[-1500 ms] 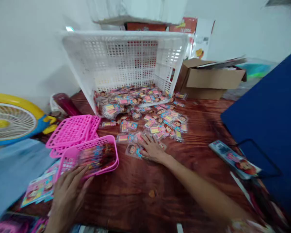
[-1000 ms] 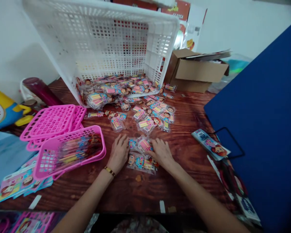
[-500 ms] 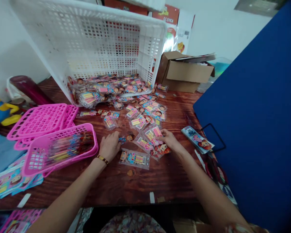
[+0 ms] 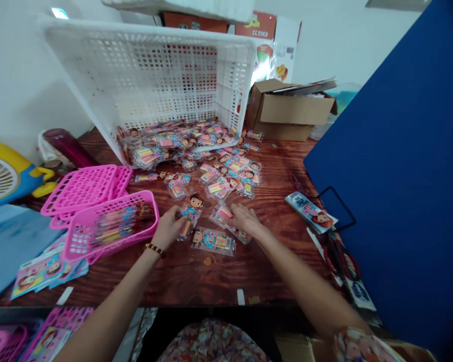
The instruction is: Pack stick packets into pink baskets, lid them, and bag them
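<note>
My left hand (image 4: 169, 227) is closed on the left edge of a small clear plastic packet (image 4: 191, 215), which has a cartoon boy at its top and coloured sticks inside. My right hand (image 4: 245, 219) is bent over another packet (image 4: 222, 213) with pink contents, its fingertips at the right side; the hand partly covers a further packet (image 4: 240, 234) below. Between my hands, nearer to me, one packet (image 4: 213, 241) lies flat with yellow sticks showing. A loose pile of similar packets (image 4: 230, 176) spreads just beyond my hands.
A white plastic crate (image 4: 154, 32) lies tipped on its side, packets heaped in its mouth. At left are a pink basket (image 4: 75, 241) of packets, stacked pink baskets (image 4: 83, 188) and a yellow-blue fan (image 4: 18, 176). Scissors (image 4: 340, 256) and a blue panel (image 4: 392, 176) are at right.
My left hand has moved onto the boy packet, which is now turned upright. My right hand has shifted left and lower over the packets. The view has shifted slightly.
</note>
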Demonstrator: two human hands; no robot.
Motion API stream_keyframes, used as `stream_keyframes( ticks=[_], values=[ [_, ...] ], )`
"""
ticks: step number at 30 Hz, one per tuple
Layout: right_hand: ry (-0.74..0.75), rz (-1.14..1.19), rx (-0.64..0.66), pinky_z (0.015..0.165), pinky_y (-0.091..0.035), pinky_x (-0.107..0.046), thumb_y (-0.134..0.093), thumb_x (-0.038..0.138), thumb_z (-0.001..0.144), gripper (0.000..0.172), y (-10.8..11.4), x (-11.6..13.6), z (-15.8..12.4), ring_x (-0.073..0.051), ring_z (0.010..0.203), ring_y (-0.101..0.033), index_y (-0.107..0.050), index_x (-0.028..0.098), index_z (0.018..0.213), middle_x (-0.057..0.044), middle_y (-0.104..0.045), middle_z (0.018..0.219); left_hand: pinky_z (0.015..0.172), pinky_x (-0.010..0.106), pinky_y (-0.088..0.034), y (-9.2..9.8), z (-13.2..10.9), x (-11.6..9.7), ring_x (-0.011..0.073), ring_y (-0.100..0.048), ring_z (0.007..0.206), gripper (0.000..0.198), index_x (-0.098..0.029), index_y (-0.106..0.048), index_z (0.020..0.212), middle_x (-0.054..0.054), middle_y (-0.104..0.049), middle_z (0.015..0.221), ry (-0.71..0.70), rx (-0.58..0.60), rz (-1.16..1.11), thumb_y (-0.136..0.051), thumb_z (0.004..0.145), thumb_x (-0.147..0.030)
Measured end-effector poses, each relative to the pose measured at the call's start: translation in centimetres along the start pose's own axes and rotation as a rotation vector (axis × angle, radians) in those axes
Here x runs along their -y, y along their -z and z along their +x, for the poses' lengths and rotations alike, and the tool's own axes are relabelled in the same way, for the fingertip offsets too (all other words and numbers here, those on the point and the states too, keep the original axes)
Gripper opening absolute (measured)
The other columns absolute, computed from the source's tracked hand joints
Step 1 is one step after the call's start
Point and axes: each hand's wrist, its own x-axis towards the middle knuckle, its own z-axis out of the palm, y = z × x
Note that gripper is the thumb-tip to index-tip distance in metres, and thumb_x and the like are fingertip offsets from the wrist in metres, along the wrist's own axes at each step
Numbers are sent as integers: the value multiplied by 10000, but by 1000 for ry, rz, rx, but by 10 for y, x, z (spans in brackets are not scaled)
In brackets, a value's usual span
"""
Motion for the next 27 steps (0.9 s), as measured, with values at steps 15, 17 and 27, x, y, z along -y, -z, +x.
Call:
stream_keyframes(
  ticks=[15, 17, 27],
  values=[
    [196, 773, 100, 655, -464, -273, -753, 284, 556, 334, 39, -25, -31, -165, 705, -594, -675, 152, 853, -11, -690, 819, 759, 281, -435, -11, -23, -24, 184, -621, 817, 200, -222, -654, 858, 28, -700, 864, -200, 225, -11, -513, 822, -360],
    [208, 780, 121, 654, -459, -263, -762, 284, 564, 337, 45, -26, -40, -159, 714, -590, -690, 158, 868, -5, -691, 834, 797, 289, -415, -17, -21, -32, 189, -625, 854, 154, -248, -689, 858, 20, -712, 884, -291, 353, 98, -545, 815, -282],
    [211, 820, 167, 662, -465, -257, -750, 297, 610, 348, 40, -42, -49, -147, 716, -579, -670, 169, 923, -1, -687, 865, 966, 460, -316, -27, -36, -28, 289, -447, 1136, 365, -276, -590, 1229, 89, -593, 1186, -429, 353, 473, -593, 864, -281]
  ],
)
